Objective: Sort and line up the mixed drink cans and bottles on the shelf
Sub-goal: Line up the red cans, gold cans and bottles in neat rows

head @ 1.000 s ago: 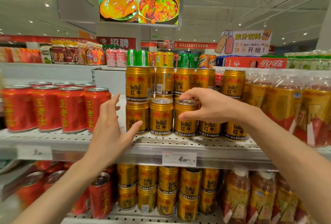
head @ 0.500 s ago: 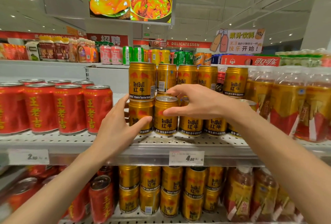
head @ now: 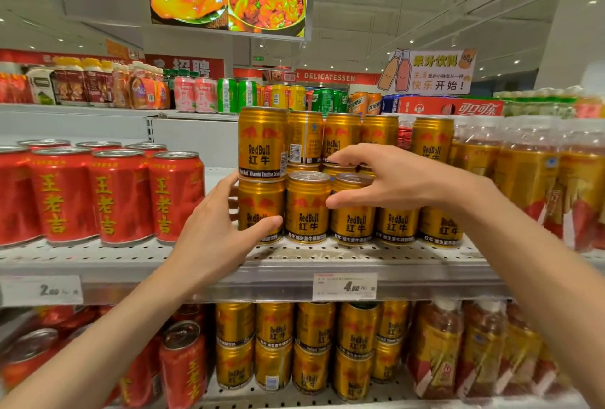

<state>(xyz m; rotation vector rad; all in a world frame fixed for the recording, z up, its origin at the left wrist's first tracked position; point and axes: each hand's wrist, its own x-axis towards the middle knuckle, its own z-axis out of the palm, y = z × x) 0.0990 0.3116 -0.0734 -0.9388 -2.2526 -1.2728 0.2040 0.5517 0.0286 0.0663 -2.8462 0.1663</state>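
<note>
My left hand [head: 216, 238] cups the leftmost bottom-row gold Red Bull can [head: 260, 209] on the perforated metal shelf [head: 196, 258]: thumb across its front label, fingers around the left side, so it's holding that can. Can stands upright, long axis vertical, label facing me. A second gold can [head: 262, 142] is stacked on top of it, also upright, label forward.

My right hand [head: 386, 179] is spread over the top of the third front-row can [head: 352, 215], thumb at its front just under the rim, fingers arched over the lid and reaching toward the cans behind. Whether it's actually clamped on the can I cannot tell. Between my two hands stands another front-row can [head: 307, 207], upright, silver lid showing, touching its neighbours on both sides.

More gold cans continue the row to the right, upright, labels forward. Red Wanglaoji cans [head: 121, 196] stand upright in rows left of the gold ones, apart from them. Bottled tea drinks [head: 530, 173] on the right. Price tag [head: 343, 286] on the shelf edge below.
</note>
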